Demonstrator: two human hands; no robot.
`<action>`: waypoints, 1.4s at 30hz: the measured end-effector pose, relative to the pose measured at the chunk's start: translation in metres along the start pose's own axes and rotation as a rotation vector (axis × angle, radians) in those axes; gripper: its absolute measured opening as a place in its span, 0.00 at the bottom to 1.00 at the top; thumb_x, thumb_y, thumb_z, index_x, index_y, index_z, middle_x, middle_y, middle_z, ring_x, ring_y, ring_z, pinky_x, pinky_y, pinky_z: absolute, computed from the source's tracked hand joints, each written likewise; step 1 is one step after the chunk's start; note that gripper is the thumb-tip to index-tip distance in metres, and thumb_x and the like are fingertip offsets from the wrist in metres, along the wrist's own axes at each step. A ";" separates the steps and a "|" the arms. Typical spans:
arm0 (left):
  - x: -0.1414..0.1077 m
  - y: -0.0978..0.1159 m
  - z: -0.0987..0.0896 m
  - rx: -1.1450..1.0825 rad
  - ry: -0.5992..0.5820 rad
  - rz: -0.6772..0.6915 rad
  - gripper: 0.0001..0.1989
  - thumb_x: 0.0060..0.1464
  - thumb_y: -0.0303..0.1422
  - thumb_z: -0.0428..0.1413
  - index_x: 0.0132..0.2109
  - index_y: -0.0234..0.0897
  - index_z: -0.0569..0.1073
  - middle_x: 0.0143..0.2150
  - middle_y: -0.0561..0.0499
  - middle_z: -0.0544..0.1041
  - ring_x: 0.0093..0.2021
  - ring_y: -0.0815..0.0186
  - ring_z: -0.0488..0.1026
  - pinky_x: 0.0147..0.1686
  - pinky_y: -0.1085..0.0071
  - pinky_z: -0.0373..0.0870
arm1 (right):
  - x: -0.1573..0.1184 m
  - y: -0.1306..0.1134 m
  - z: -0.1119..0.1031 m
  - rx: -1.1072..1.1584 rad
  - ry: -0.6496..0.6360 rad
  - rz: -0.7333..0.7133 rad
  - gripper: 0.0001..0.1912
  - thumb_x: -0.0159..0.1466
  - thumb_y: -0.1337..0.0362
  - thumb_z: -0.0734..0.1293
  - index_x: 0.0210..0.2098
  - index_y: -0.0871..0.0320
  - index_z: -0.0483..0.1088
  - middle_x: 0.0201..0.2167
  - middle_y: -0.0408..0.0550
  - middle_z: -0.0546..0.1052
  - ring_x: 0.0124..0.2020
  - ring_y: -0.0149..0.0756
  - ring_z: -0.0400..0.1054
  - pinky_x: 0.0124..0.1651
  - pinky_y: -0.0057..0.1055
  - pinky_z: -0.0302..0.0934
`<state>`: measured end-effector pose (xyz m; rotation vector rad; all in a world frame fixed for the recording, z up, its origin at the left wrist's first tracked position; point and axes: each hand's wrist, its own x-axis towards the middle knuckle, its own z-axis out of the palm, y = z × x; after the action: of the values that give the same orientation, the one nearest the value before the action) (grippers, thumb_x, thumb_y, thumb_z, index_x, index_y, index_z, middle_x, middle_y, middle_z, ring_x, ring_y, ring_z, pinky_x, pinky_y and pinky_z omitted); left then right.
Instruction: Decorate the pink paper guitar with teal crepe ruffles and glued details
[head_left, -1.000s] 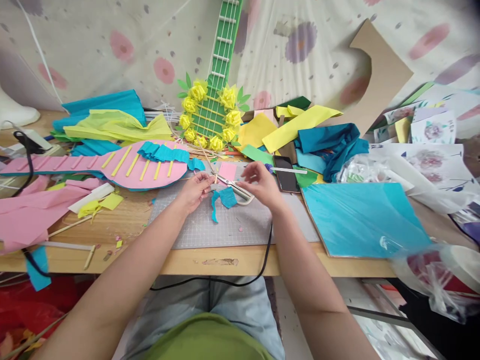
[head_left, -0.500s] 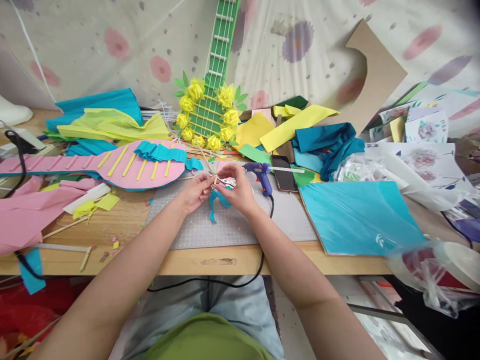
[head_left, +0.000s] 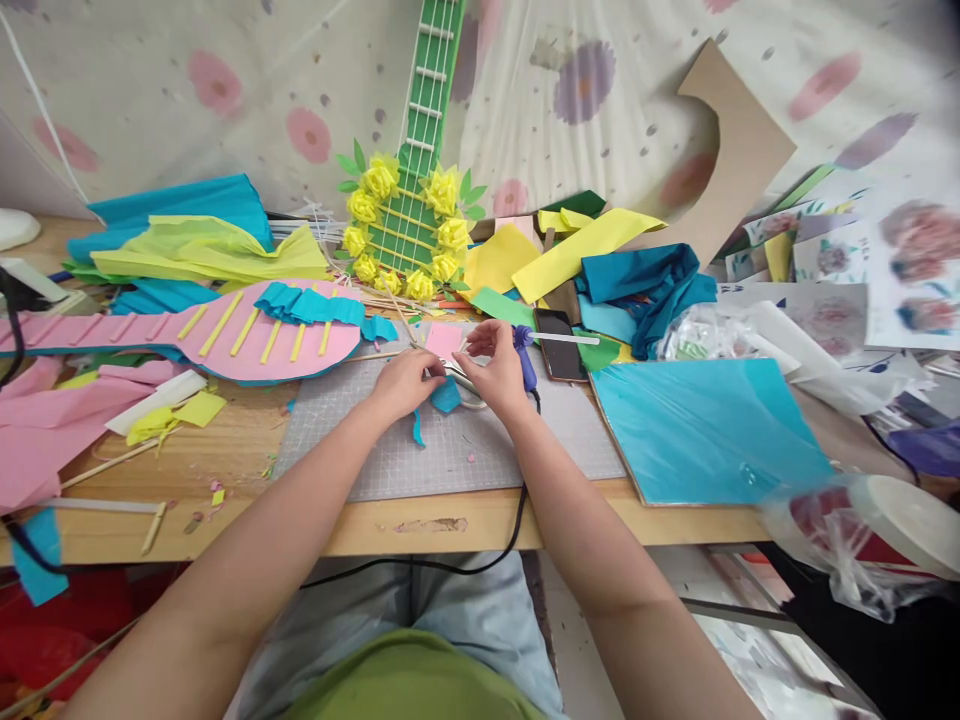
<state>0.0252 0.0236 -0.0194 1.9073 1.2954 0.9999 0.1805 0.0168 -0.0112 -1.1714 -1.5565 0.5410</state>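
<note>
My left hand (head_left: pixel 406 385) is low over the grey cutting mat (head_left: pixel 360 450), its fingers curled together; whatever they pinch is hidden. Just right of it lies a blue paper scrap (head_left: pixel 445 396), with a thin blue strip (head_left: pixel 418 430) in front. My right hand (head_left: pixel 496 372) is raised slightly with thumb and fingers apart, nothing visible between them. Under it, partly covered, are what look like scissors with a pale looped handle (head_left: pixel 474 404). A purple glue gun (head_left: pixel 527 365) with a white glue stick lies right behind my right hand. A pink paper piece (head_left: pixel 444 338) lies beyond both hands.
A pink paper guitar (head_left: pixel 277 345) with blue ruffle lies left. A green guitar (head_left: pixel 405 235) with yellow flowers leans behind. A phone (head_left: pixel 561 345), a blue sheet (head_left: pixel 712 430) and crumpled papers sit right. The glue gun's black cord (head_left: pixel 517 530) hangs over the table edge.
My hands were together, pinching something small and pale. They have parted: the left has lowered to the mat, the right has moved right and opened. The view has shifted slightly.
</note>
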 end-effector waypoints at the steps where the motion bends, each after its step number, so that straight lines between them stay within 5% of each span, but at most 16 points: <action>1: 0.000 -0.001 0.000 -0.023 0.024 -0.034 0.02 0.39 0.28 0.59 0.26 0.38 0.74 0.27 0.51 0.73 0.32 0.64 0.66 0.36 0.69 0.60 | -0.001 -0.002 0.000 -0.001 -0.003 -0.008 0.21 0.51 0.62 0.67 0.41 0.55 0.56 0.36 0.46 0.70 0.32 0.30 0.67 0.39 0.32 0.64; 6: -0.004 -0.003 -0.004 -0.205 0.180 -0.181 0.04 0.41 0.31 0.59 0.26 0.36 0.72 0.25 0.52 0.72 0.28 0.68 0.66 0.32 0.72 0.61 | -0.008 -0.011 0.000 0.049 -0.138 -0.143 0.17 0.54 0.61 0.66 0.40 0.54 0.57 0.39 0.47 0.69 0.35 0.32 0.68 0.41 0.34 0.64; 11: -0.014 0.006 -0.009 -0.524 0.111 -0.323 0.05 0.39 0.29 0.60 0.25 0.35 0.71 0.25 0.53 0.72 0.27 0.69 0.68 0.31 0.71 0.66 | -0.013 -0.011 0.004 -0.037 -0.351 -0.234 0.17 0.54 0.64 0.65 0.42 0.55 0.56 0.38 0.47 0.70 0.34 0.32 0.67 0.38 0.33 0.63; 19: -0.018 0.016 -0.013 -0.652 0.103 -0.525 0.06 0.41 0.25 0.60 0.28 0.33 0.70 0.21 0.53 0.71 0.24 0.68 0.70 0.29 0.68 0.69 | -0.012 -0.013 0.003 -0.271 -0.391 -0.309 0.17 0.53 0.69 0.63 0.43 0.56 0.58 0.38 0.49 0.71 0.37 0.36 0.67 0.37 0.32 0.61; 33: -0.020 0.021 -0.014 -0.697 0.063 -0.515 0.10 0.37 0.24 0.58 0.33 0.32 0.72 0.24 0.52 0.74 0.24 0.69 0.71 0.30 0.69 0.71 | -0.013 -0.017 0.008 -0.458 -0.440 -0.346 0.18 0.56 0.70 0.62 0.46 0.57 0.58 0.38 0.51 0.72 0.37 0.39 0.66 0.38 0.35 0.59; 37: -0.018 0.010 -0.009 -0.553 0.070 -0.415 0.20 0.33 0.25 0.61 0.39 0.34 0.71 0.25 0.53 0.74 0.26 0.68 0.71 0.29 0.71 0.69 | -0.014 -0.018 0.011 -0.541 -0.442 -0.388 0.19 0.56 0.71 0.60 0.47 0.58 0.58 0.39 0.52 0.72 0.40 0.41 0.64 0.40 0.36 0.58; 42: -0.017 -0.004 -0.005 -0.280 0.143 -0.296 0.21 0.33 0.27 0.60 0.40 0.36 0.70 0.26 0.53 0.75 0.28 0.66 0.73 0.28 0.73 0.67 | -0.016 -0.025 0.016 -0.673 -0.493 -0.416 0.21 0.54 0.73 0.58 0.49 0.61 0.58 0.40 0.54 0.71 0.42 0.43 0.61 0.42 0.38 0.57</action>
<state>0.0152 0.0093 -0.0244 1.4097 1.3875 1.1095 0.1551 -0.0043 -0.0036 -1.1880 -2.4549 0.0036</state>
